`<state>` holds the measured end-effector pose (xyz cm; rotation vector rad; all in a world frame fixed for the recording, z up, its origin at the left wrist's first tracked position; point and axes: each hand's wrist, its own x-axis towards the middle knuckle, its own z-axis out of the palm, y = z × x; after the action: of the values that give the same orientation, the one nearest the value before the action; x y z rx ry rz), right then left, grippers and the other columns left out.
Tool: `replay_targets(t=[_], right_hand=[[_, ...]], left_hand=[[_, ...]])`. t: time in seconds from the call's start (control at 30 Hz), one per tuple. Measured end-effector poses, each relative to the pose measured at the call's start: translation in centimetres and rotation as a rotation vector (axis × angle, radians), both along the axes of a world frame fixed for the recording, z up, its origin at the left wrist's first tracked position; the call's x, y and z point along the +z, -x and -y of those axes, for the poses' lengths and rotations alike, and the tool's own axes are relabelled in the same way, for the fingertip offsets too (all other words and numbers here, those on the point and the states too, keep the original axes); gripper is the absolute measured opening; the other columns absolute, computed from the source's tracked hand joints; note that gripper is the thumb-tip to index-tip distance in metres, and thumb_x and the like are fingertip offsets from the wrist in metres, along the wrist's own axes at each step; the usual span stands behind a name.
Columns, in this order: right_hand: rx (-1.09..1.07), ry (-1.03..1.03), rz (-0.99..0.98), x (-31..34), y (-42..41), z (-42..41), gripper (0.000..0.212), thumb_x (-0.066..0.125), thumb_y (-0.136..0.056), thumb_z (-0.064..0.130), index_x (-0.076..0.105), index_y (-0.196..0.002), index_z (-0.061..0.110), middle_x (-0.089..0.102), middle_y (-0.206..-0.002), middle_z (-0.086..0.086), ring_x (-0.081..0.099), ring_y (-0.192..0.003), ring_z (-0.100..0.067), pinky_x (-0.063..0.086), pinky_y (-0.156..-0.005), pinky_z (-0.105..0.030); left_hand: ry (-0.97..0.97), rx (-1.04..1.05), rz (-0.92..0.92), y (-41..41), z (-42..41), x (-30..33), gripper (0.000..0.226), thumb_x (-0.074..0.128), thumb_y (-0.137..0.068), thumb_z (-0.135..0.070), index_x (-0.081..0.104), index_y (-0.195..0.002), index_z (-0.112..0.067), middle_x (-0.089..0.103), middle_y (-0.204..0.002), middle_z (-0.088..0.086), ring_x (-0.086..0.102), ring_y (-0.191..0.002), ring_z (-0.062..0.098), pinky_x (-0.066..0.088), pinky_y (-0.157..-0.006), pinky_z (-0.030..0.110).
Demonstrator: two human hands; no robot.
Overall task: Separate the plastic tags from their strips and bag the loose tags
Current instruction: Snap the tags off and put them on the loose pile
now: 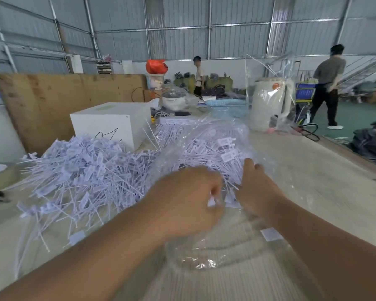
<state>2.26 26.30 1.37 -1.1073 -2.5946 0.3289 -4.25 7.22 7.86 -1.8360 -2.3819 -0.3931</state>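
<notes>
Both hands, left hand [189,198] and right hand [255,190], meet at crinkly clear bag [215,148] of thin white tags [80,170].

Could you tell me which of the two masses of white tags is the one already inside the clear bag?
The right-hand mass, beneath both hands, lies under glossy clear bag film; the loose pile on the left sits bare on the table.

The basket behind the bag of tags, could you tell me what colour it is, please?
The basket is light blue with a perforated rim, seen in the head view.

Bare pale tabletop [302,170] open at right, heap of white plastic tags [78,177] crowding left, white cardboard box [109,124] behind
</notes>
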Motion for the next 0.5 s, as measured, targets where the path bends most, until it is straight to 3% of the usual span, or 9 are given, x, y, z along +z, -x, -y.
replay_targets(t=[0.07, 0.13, 0.23, 0.3, 0.37, 0.43, 0.5], right_hand=[[0.014, 0.062, -0.120, -0.2, -0.2, 0.1, 0.055, 0.058, -0.089, 0.012, 0.024, -0.132, 0.013, 0.035, -0.128, -0.014, 0.056, -0.102, -0.033, 0.041, -0.073, -0.034], [0.031, 0.020, -0.169, -0.4, -0.4, 0.3, 0.052, 0.056, -0.092, 0.018, 0.026, -0.134, 0.018, 0.037, -0.128, -0.011, 0.057, -0.096, -0.032, 0.045, -0.072, -0.037], [0.067, -0.038, -0.229, -0.8, -0.4, 1.0, 0.041, 0.051, -0.093, 0.023, 0.035, -0.130, 0.020, 0.044, -0.118, -0.008, 0.053, -0.088, -0.029, 0.051, -0.073, -0.042], [0.088, -0.033, -0.232, -1.0, -0.2, 1.3, 0.043, 0.050, -0.094, 0.023, 0.035, -0.134, 0.021, 0.044, -0.119, -0.008, 0.052, -0.087, -0.027, 0.048, -0.071, -0.038], [0.096, 0.001, -0.225, -0.8, -0.2, 1.2, 0.047, 0.049, -0.094, 0.020, 0.033, -0.139, 0.023, 0.042, -0.122, -0.010, 0.050, -0.083, -0.025, 0.045, -0.068, -0.034], [0.044, 0.101, -0.214, 0.0, 0.0, 0.7, 0.052, 0.048, -0.093, 0.012, 0.031, -0.141, 0.024, 0.036, -0.129, -0.011, 0.055, -0.078, -0.025, 0.047, -0.060, -0.031], [-0.037, 0.154, -0.174, 0.5, 0.1, 0.1, 0.054, 0.049, -0.091, 0.005, 0.036, -0.142, 0.020, 0.032, -0.138, -0.012, 0.059, -0.097, -0.032, 0.053, -0.070, -0.036]], left_hand=[[-0.396, 0.019, -0.132, 0.4, -1.9, 1.2, 0.029, 0.065, -0.083, -0.035, 0.054, -0.109, -0.028, 0.051, -0.107, -0.006, 0.048, -0.102, 0.016, 0.041, -0.085, 0.031], [-0.608, 0.113, -0.271, 0.9, -4.1, 2.7, 0.057, 0.071, -0.078, -0.028, 0.046, -0.129, -0.020, 0.046, -0.124, 0.002, 0.041, -0.113, 0.022, 0.036, -0.093, 0.034], [-0.537, 0.319, -0.223, 2.5, -7.1, 4.7, 0.083, 0.073, -0.076, -0.019, 0.027, -0.145, -0.015, 0.039, -0.140, 0.007, 0.035, -0.127, 0.027, 0.032, -0.103, 0.040], [-0.378, 0.362, -0.054, 3.9, -8.2, 4.9, 0.057, 0.067, -0.081, -0.016, 0.043, -0.133, -0.015, 0.053, -0.120, 0.008, 0.048, -0.116, 0.029, 0.041, -0.092, 0.041], [-0.309, 0.331, 0.091, 4.8, -8.3, 3.9, 0.016, 0.053, -0.086, -0.012, 0.058, -0.100, -0.016, 0.058, -0.092, 0.004, 0.058, -0.093, 0.028, 0.048, -0.074, 0.035], [-0.289, 0.278, 0.006, 5.3, -7.3, 2.1, 0.015, 0.044, -0.089, -0.011, 0.052, -0.080, -0.020, 0.052, -0.074, -0.002, 0.054, -0.077, 0.024, 0.040, -0.059, 0.029], [-0.286, 0.204, -0.088, 5.7, -6.0, 0.0, 0.019, 0.042, -0.092, -0.014, 0.045, -0.075, -0.022, 0.046, -0.068, -0.003, 0.050, -0.071, 0.023, 0.035, -0.058, 0.029]])
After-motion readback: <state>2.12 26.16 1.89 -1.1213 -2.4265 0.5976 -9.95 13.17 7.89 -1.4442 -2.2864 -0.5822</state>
